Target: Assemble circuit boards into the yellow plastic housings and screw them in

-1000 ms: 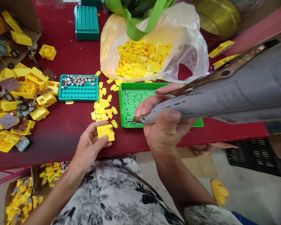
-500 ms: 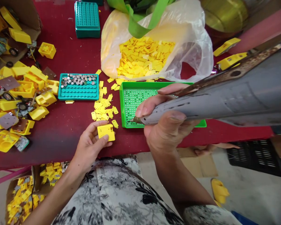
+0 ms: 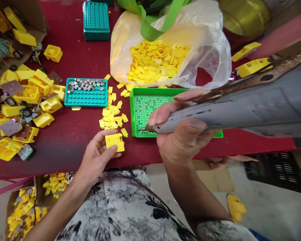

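At the left end of the bench, a brown cardboard box [image 3: 32, 25] holds yellow moulded plastic housings. A loose heap of open, square yellow plastic housings [image 3: 27, 95] lies on the dark red table cover [image 3: 65, 150], mixed with flat dark brown plates [image 3: 11, 87] and small green circuit boards [image 3: 25, 152]. How many are assembled cannot be told. Below the table edge, a second cardboard box [image 3: 22, 214] holds more yellow pieces.

A teal perforated plastic tray [image 3: 86, 100] carries silver metal discs [image 3: 84, 84] in its upper rows; its lower rows are bare. A second teal tray [image 3: 96, 20] stands beyond it. Flat yellow plastic tags [image 3: 110, 115] lie scattered nearby.

The left hand [image 3: 96, 157] is closed on a square yellow plastic housing [image 3: 114, 142], fingers behind it and thumb across its lower edge, over the table beside the tags.

A translucent plastic bag [image 3: 210, 43] is heaped with further yellow tags [image 3: 155, 62], so much stock remains. The visible holes of a bright green perforated plastic tray [image 3: 150, 112] appear unfilled; the right hand hides part of it.

The right hand [image 3: 183, 142] is wrapped around a long grey tool [image 3: 240, 107], probably an electric screwdriver. Its narrow metal tip [image 3: 143, 129] sits over the tray's lower left corner, apart from the housing.
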`<state>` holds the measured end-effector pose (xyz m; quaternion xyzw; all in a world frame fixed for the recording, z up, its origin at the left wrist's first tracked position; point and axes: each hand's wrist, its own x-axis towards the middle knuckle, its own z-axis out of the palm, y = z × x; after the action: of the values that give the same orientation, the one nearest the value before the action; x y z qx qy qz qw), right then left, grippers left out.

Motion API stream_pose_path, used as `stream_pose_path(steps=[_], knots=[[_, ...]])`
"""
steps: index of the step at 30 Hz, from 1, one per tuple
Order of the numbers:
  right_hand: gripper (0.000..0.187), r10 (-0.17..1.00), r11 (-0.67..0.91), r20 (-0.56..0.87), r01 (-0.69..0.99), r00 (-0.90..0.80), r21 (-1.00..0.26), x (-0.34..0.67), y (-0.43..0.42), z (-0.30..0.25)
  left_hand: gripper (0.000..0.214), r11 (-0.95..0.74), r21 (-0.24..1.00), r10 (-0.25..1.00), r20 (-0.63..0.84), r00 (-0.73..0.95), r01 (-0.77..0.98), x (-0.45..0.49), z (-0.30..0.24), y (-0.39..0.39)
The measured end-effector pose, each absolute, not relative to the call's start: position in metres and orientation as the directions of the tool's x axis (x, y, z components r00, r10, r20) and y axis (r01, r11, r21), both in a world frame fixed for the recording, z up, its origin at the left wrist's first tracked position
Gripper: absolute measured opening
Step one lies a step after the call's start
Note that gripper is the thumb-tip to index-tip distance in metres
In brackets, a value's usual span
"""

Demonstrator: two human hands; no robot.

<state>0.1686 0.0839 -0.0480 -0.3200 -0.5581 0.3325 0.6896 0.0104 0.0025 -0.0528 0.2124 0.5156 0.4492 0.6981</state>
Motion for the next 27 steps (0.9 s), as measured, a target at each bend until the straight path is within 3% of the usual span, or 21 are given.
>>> stream_pose_path(steps=[27], knots=[[0.039, 0.837, 0.542, 0.524, -0.109, 0.157, -0.833, 0.1698, 0.0833, -0.0457, 0.041, 0.511, 0.757, 0.842, -0.536, 0.059, -0.407, 0.0104, -0.0533, 0.0045]])
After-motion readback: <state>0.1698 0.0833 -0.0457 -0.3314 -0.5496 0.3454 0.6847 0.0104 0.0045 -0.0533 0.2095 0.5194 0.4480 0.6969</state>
